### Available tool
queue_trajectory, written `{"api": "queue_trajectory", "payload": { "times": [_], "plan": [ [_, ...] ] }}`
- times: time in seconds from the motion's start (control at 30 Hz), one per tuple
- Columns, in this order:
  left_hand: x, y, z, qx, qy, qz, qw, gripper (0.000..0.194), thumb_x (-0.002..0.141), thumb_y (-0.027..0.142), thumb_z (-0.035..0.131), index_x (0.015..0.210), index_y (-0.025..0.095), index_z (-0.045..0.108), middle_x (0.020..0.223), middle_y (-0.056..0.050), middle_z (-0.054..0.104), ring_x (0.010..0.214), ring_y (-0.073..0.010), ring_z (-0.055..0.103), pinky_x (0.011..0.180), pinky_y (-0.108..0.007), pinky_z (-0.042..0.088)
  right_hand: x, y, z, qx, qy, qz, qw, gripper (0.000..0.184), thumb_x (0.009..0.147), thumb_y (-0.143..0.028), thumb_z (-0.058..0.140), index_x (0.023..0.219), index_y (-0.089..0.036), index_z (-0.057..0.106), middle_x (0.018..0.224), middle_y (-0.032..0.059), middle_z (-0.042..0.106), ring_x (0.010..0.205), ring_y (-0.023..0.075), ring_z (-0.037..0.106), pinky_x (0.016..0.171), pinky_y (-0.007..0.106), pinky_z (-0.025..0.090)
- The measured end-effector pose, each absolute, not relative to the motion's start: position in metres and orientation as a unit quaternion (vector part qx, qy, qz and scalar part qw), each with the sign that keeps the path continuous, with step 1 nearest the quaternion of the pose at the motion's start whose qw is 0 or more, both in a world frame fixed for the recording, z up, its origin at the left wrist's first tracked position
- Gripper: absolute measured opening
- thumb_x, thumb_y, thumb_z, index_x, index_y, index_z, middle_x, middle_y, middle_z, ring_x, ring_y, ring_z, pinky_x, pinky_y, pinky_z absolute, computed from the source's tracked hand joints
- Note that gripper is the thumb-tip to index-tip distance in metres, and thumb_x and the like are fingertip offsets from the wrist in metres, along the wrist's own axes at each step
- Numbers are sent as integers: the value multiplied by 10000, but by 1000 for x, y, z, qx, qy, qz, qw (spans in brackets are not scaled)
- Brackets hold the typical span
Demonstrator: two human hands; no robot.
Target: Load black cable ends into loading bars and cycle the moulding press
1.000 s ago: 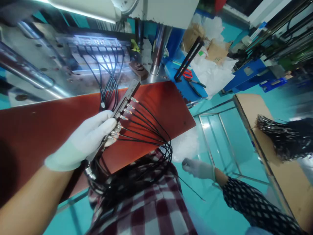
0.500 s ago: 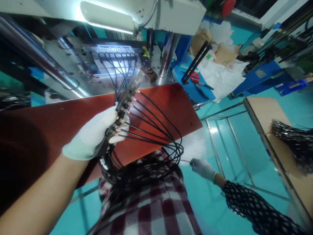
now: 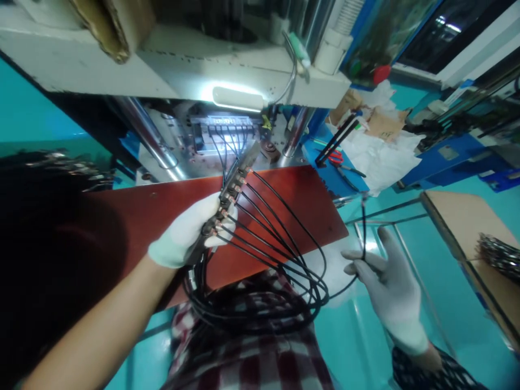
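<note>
Head view: the left hand (image 3: 179, 233), white-gloved, is closed around the lower part of a dark metal bar (image 3: 248, 157), thumb on one side and fingertips showing on the other. The bar is tilted above the red-brown board (image 3: 292, 189). This grip seems chosen to leave the row of seated cable ends exposed, facing the right hand (image 3: 396, 298). The black cables (image 3: 280, 233) fan out from it and loop down over the checked shirt (image 3: 264, 357), where the lap probably takes their weight.

The right hand, also gloved, is partly open, pinching one cable (image 3: 364, 225) between thumb and fingers just below its end, which points upward; such a hold likely leaves the tip free.

Behind the bar, more cables run from a metal block (image 3: 223, 141) under a lamp (image 3: 238, 99), which presumably lights its small slots.

Brown paper (image 3: 384, 129) carries dark marks, too blurred to read; the pale label (image 3: 448, 153) on blue equipment is illegible, and no brand can be made out.
</note>
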State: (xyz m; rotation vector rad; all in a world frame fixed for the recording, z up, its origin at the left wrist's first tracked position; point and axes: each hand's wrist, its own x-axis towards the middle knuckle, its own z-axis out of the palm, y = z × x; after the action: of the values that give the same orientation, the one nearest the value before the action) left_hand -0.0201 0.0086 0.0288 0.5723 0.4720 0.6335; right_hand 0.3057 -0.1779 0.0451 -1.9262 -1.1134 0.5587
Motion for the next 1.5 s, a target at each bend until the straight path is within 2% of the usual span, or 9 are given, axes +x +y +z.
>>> {"api": "queue_trajectory", "payload": {
  "times": [0.13, 0.37, 0.57, 0.67, 0.8, 0.9, 1.07, 1.3, 1.5],
  "plan": [
    [-21, 9, 28, 304, 230, 328, 864, 299, 889, 424, 674, 902, 151, 550, 689, 24, 463, 461, -29, 387, 355, -109, 319, 296, -139, 39, -732, -513, 338, 295, 501, 945, -443, 562, 1390, -213, 578, 979, 91, 767, 610, 169, 674, 568, 304, 565],
    [-13, 12, 22, 416, 290, 388, 770, 289, 947, 423, 595, 892, 146, 539, 685, 26, 462, 486, -41, 403, 412, -148, 321, 264, -43, 16, -457, -801, 319, 218, 380, 991, -353, 489, 1318, -233, 641, 1291, 72, 671, 1226, 225, 606, 1119, 408, 447],
    [-6, 14, 25, 463, 363, 418, 692, 367, 980, 409, 537, 729, 152, 460, 645, 32, 442, 472, -44, 404, 446, -191, 309, 274, -52, 60, -632, -612, 33, 475, 238, 998, -275, 487, 1076, -213, 703, 1016, 57, 722, 895, 171, 683, 832, 316, 572],
    [-5, 14, 25, 456, 372, 426, 687, 363, 966, 425, 553, 738, 159, 458, 648, 36, 443, 471, -46, 399, 441, -192, 306, 229, -89, 57, -494, -803, 144, 302, 181, 947, -220, 581, 1062, -244, 718, 1018, 32, 750, 913, 167, 706, 814, 269, 587],
    [-3, 11, 22, 471, 387, 435, 663, 324, 973, 447, 532, 815, 172, 466, 676, 38, 478, 483, -55, 423, 442, -190, 334, 164, -103, 14, -557, -824, 60, 85, 542, 855, -229, 696, 1377, -131, 586, 1495, 190, 502, 1358, 384, 490, 1044, 493, 511],
    [-1, 4, 20, 515, 383, 434, 632, 326, 991, 467, 494, 842, 178, 467, 678, 42, 500, 487, -58, 451, 469, -200, 374, 152, -75, -13, -639, -763, -21, 92, 692, 874, -286, 681, 1501, -107, 448, 1611, 216, 303, 1490, 437, 248, 1160, 611, 336],
    [5, -9, 19, 550, 373, 430, 612, 336, 1000, 467, 465, 815, 188, 432, 631, 50, 500, 485, -62, 457, 493, -203, 382, 169, -29, -27, -801, -587, -69, 97, 641, 929, -357, 609, 1500, -110, 453, 1581, 291, 307, 1454, 505, 273, 1097, 743, 254],
    [4, -6, 25, 544, 402, 408, 613, 312, 1002, 414, 463, 788, 189, 424, 622, 50, 485, 490, -61, 441, 489, -201, 374, 147, -69, -13, -696, -712, 11, 87, 346, 976, -182, 495, 1287, -153, 643, 1211, 156, 689, 1083, 272, 647, 972, 403, 514],
    [-2, 8, 19, 514, 374, 393, 664, 325, 988, 445, 496, 801, 189, 422, 679, 52, 456, 494, -53, 429, 478, -205, 341, 175, -122, 59, -570, -759, 308, 67, 192, 975, -144, 459, 1023, -224, 626, 927, 26, 664, 824, 165, 646, 748, 281, 510]
  ]
}}
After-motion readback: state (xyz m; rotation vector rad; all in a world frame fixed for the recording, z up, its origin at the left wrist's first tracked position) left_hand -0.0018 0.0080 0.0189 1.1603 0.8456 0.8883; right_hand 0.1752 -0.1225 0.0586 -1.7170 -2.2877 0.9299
